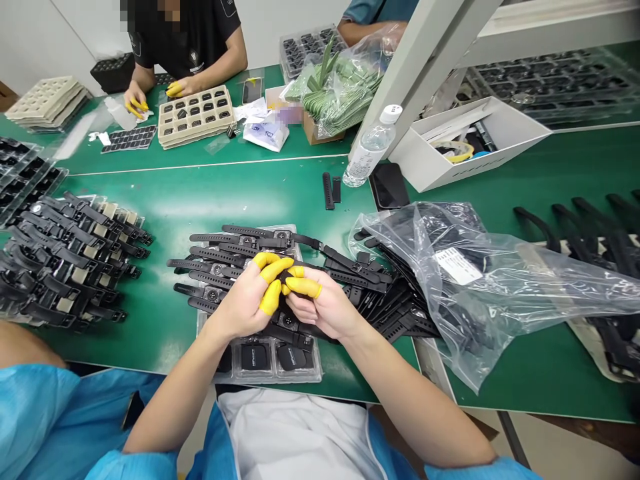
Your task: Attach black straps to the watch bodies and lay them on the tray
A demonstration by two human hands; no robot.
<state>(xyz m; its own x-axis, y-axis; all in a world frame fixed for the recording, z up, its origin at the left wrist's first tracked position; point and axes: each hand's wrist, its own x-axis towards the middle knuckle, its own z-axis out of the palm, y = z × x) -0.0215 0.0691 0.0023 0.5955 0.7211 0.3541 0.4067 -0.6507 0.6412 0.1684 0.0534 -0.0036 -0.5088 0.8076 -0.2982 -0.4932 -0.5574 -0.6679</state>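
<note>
My left hand [250, 297] and my right hand [325, 300] meet over a tray, yellow finger cots on several fingers. Both are closed in a pinch on a small black watch piece [287, 275]. Fingers cover most of it, so I cannot tell whether it is a strap end or a watch case. Beneath them, black smartwatches with straps [213, 294] lie in rows across the clear plastic tray [319, 373]. In its front pockets sit square black watch faces [255, 357]. To the right of my right hand spreads a heap of loose black straps [400, 303].
A clear plastic bag [480, 267] of straps lies at right. Behind it are a phone [389, 185], a water bottle [373, 147] and a white box [470, 143]. Finished-looking watches [65, 260] pile up at left. Across the table a co-worker [190, 47] handles small parts beside beige trays [197, 117].
</note>
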